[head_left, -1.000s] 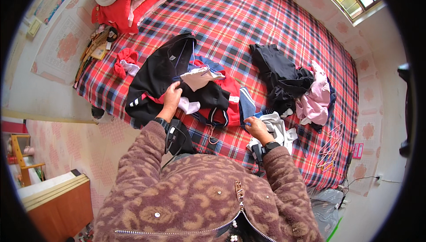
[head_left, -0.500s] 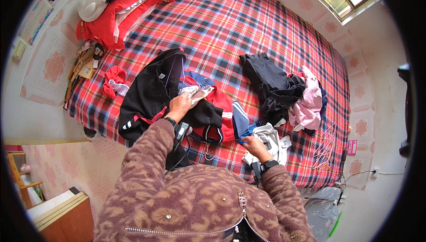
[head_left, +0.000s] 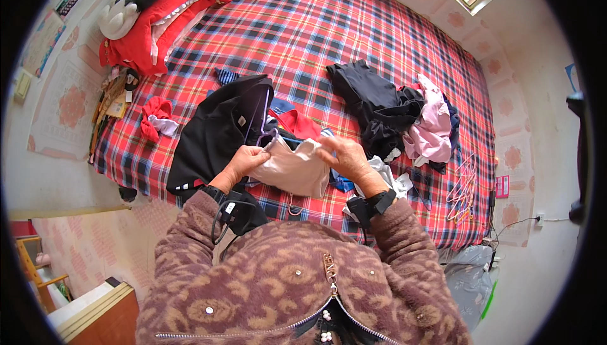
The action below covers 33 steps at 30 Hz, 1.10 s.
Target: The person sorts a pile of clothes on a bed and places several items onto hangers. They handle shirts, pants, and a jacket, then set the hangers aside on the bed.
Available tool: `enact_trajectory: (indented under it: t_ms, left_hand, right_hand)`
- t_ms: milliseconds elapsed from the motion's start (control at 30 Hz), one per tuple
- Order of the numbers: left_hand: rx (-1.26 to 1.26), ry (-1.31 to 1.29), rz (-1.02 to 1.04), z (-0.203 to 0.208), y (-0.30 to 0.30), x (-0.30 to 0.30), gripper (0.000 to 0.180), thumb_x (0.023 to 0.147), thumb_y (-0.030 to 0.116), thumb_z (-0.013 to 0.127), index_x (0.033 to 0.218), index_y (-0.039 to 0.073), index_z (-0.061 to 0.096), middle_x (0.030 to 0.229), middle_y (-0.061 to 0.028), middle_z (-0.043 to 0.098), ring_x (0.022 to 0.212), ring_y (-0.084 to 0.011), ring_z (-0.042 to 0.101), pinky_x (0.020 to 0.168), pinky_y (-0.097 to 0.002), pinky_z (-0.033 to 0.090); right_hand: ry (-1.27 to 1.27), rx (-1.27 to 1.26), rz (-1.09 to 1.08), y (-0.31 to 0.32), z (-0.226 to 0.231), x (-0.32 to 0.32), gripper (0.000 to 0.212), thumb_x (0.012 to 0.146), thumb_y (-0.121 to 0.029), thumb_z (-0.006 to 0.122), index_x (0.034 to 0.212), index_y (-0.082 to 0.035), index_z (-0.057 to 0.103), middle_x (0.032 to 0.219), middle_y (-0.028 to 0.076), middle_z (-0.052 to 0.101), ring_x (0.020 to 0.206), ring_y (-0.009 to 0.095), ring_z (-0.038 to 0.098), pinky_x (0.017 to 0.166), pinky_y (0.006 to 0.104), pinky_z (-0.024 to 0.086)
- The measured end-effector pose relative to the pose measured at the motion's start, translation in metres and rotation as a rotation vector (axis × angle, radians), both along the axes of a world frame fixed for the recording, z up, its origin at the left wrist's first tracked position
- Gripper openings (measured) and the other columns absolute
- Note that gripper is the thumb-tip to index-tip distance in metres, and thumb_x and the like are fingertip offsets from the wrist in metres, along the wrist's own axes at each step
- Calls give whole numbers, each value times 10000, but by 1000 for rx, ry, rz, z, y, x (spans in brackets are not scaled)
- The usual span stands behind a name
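A small pale pinkish-beige garment (head_left: 292,171) is stretched out between my hands over the clothes; its exact kind is unclear. My left hand (head_left: 245,160) pinches its upper left corner. My right hand (head_left: 349,160) has its fingertips closed on the upper right edge. Left of the garment lies a black jacket (head_left: 208,133) with white stripes near its hem and a purple hanger (head_left: 264,108) along its opening. Red cloth (head_left: 297,123) and blue cloth show behind the held piece, partly hidden by it.
The clothes lie on a bed with a plaid cover (head_left: 303,35). Black trousers (head_left: 367,95), a pink garment (head_left: 431,127) and a white cloth (head_left: 399,184) are piled at right, near several pink hangers (head_left: 463,190). A red cloth (head_left: 152,120) sits far left, below red pillows (head_left: 148,35).
The pale garment has been lifted off the pile toward me and spread out. My right hand has left the blue and white clothes and come up to the garment's right edge.
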<state>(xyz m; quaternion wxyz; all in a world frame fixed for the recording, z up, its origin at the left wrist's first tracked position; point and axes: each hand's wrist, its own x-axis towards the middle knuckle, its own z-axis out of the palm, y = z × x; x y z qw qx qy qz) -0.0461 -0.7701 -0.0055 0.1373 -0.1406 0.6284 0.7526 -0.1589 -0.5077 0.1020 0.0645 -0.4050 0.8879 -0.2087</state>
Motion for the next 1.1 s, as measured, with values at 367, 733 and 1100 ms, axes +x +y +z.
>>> enact_trajectory:
  t_ms: [367,733,1100]
  left_hand:
    - [-336,163,24,-32,3,-1,465,798,135,567,1248,23,529,1213,-134,589,1106,-226,575,975,-320,424]
    - [-680,368,-136,4,56,-28,392,775,124,553,1159,65,604,1136,-139,626,1066,-267,594,938,-333,448]
    - [-24,191,-671,53,124,-4,371,916,199,548,1254,46,540,1099,-66,611,994,-126,558,873,-268,437]
  right_hand:
    - [-136,58,3,54,-18,48,187,844,-290,587,952,-142,625,715,148,637,688,350,629,606,451,500]
    - [-343,57,-221,112,24,48,215,844,-278,597,971,-119,665,777,158,647,747,323,637,667,393,493]
    - [-192,-31,-41,128,-7,63,197,814,-240,639,978,-140,680,863,58,665,788,266,642,716,379,501]
